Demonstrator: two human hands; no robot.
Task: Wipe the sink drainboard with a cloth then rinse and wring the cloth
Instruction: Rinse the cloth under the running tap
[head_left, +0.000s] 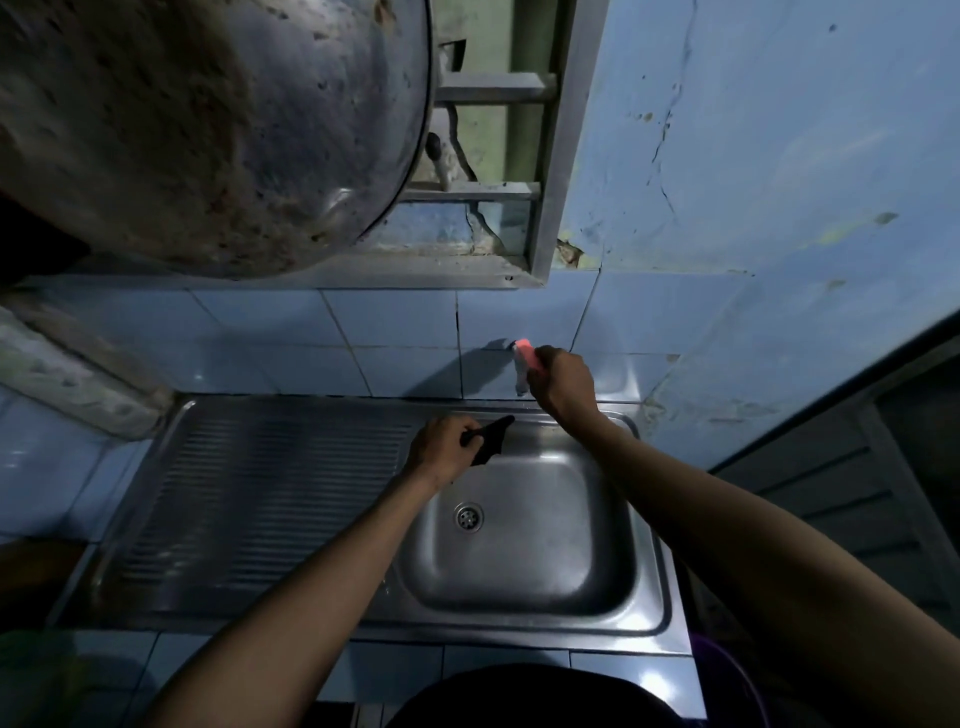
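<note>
Taking the sink basin (524, 551) as the landmark, the ribbed drainboard (270, 493) lies to its left on the same steel unit, set into the tiled counter (47, 483). Nothing lies on the drainboard, so the wiping step looks finished, though the dim light hides whether the surface is wet or dry.

The left hand (439, 449) hangs over the basin's back-left corner, its fingers curled round a small dark cloth (488, 441) that juts out toward the back rim. The cloth is bunched and held above the basin, not touching the steel.

Further right, above the basin's back edge, the right hand (563, 387) grips the pink handle of the tap (522, 364) on the tiled wall. No water can be seen running from the spout.

The step in hand appears to be the start of rinsing. The next move likely calls for turning the tap handle until water flows, then bringing the cloth right, under the spout, before squeezing it over the basin.
</note>
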